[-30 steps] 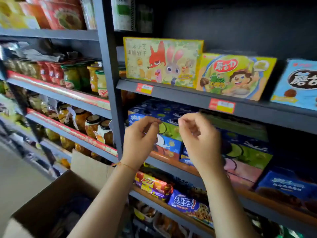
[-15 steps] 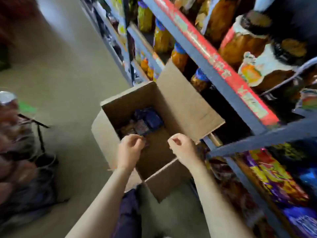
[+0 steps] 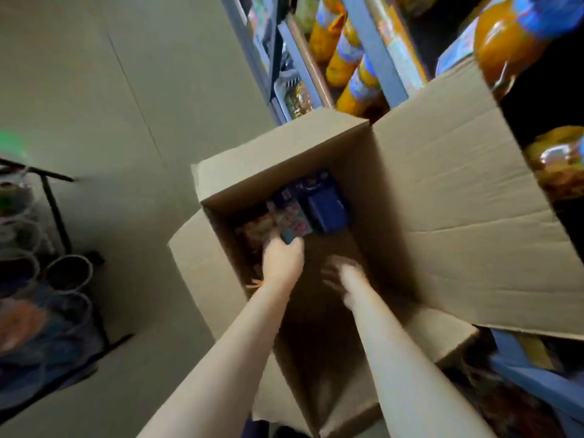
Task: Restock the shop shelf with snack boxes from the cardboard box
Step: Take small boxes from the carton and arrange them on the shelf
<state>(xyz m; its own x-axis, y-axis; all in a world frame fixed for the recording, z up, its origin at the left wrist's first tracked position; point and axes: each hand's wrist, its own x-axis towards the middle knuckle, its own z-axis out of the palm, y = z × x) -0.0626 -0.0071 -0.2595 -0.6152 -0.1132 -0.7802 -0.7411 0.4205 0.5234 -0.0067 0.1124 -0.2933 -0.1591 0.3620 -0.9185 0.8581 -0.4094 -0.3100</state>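
Left fingers: closed round the near end of a colourful snack box (image 3: 292, 224); half a second earlier they were curled shut above the box opening, holding nothing.
Left hand (image 3: 282, 263): now deep inside the cardboard box (image 3: 458, 216).
Right hand (image 3: 343, 278): blurred, fingers spread and holding nothing; earlier it was a loose fist at the rim.
Snack boxes: a dark blue box (image 3: 327, 208) lay just beside the gripped one, at the far end of the carton floor.
Shelf (image 3: 384, 61): at the right, behind the raised flap, with orange bottles (image 3: 346, 63).
View: closer to the carton than before.
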